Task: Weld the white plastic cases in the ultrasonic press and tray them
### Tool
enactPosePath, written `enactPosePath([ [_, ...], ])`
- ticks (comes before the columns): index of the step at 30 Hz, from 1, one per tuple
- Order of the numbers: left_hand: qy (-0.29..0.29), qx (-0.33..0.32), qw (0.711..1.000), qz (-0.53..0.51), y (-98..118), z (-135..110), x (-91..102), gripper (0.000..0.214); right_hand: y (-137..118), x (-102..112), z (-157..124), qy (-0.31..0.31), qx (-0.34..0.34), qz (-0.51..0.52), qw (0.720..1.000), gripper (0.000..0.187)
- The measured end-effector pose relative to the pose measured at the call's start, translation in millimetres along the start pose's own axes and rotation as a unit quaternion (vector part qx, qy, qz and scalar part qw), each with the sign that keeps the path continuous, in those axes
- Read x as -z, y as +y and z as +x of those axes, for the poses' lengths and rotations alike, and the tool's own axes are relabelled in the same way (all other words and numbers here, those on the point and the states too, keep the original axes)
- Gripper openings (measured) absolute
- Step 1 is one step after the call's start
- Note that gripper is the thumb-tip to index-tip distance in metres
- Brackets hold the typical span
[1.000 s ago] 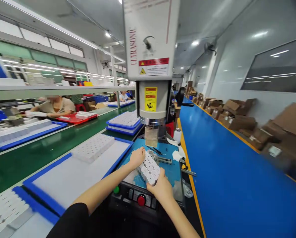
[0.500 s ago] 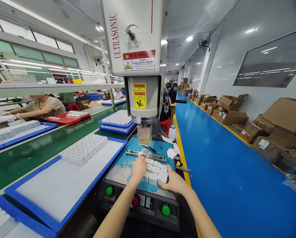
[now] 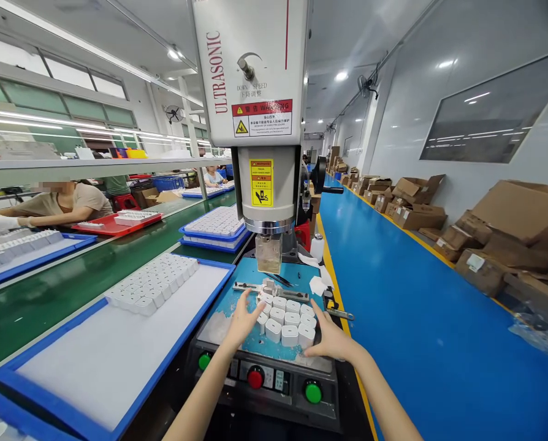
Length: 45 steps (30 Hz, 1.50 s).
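A cluster of several white plastic housings (image 3: pixel 290 318) stands on the blue work plate (image 3: pixel 251 269) of an ultrasonic welding machine (image 3: pixel 255 79). My left hand (image 3: pixel 244 321) is beside the cluster's left edge, thumb and fingers apart. On the right side my right hand (image 3: pixel 329 337) is spread around the corner of the group, its thumb close to the front housing. Whether either hand touches the housings is hard to tell. Behind them lies a metal fixture bar (image 3: pixel 296 296), below the welding horn (image 3: pixel 269 254).
To the left, a blue tray (image 3: pixel 117 343) holds a block of white housings (image 3: pixel 157 282). Stacked trays (image 3: pixel 216 222) stand farther back on the green belt (image 3: pixel 131 242). Green buttons (image 3: pixel 313 392) and a red button (image 3: pixel 256 377) line the machine's front. A co-worker (image 3: pixel 72 202) sits across the belt.
Both hands have opened away from the housings, the left one moving outward to the left. The view has shifted slightly, and more of the cluster shows.
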<state>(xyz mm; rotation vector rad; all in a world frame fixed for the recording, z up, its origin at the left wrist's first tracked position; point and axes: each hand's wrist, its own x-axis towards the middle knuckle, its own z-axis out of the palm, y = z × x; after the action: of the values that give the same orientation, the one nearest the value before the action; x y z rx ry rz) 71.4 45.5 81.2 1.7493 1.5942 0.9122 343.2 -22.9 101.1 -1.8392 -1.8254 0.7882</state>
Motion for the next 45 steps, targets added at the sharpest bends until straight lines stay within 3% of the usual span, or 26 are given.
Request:
enactPosePath([
  [3, -0.049, -0.13, 0.99, 0.019, -16, -14, 14.5, 0.096, 7, -5, -2, -0.003, 0.031, 0.012, 0.999, 0.122],
  [5, -0.092, -0.164, 0.982, 0.026, -22, -16, 17.5, 0.106, 10, -12, -1, 0.016, 0.047, 0.007, 0.999, 0.121],
  [9, -0.134, -0.187, 0.973, -0.009, -23, -12, 4.1, 0.109, 5, -32, 4, 0.021, 0.083, 0.005, 0.996, 0.116],
  [13, -0.12, -0.185, 0.975, -0.027, -25, -10, -16.6, 0.101, -3, -46, 10, 0.063, 0.064, 0.036, 0.995, 0.105],
  [18, -0.086, -0.161, 0.983, -0.027, -23, -11, -29.4, 0.094, 1, -43, 17, 0.085, 0.087, 0.064, 0.991, 0.099],
  [26, -0.061, -0.163, 0.981, -0.086, -16, -12, -33.4, 0.097, 20, -42, 26, 0.1, 0.141, 0.112, 0.979, 0.109],
  [28, -0.058, -0.159, 0.979, -0.112, -19, -8, -29.2, 0.089, 27, -46, 26, 0.12, 0.157, 0.14, 0.97, 0.104],
  [31, -0.035, -0.14, 0.982, -0.125, -18, 7, -17.6, 0.057, 35, -51, 27, 0.194, 0.14, 0.209, 0.948, 0.071],
  [34, -0.04, -0.176, 0.982, -0.062, -12, 28, -2.3, 0.037, 35, -49, 24, 0.278, 0.082, 0.269, 0.918, 0.043],
  [38, -0.102, -0.23, 0.968, 0.01, -1, 52, 13.8, 0.028, 21, -41, 13, 0.333, 0.075, 0.294, 0.893, 0.035],
  [45, -0.167, -0.256, 0.948, 0.085, 5, 68, 25.4, 0.026, 1, -41, -10, 0.329, 0.094, 0.308, 0.888, 0.033],
])
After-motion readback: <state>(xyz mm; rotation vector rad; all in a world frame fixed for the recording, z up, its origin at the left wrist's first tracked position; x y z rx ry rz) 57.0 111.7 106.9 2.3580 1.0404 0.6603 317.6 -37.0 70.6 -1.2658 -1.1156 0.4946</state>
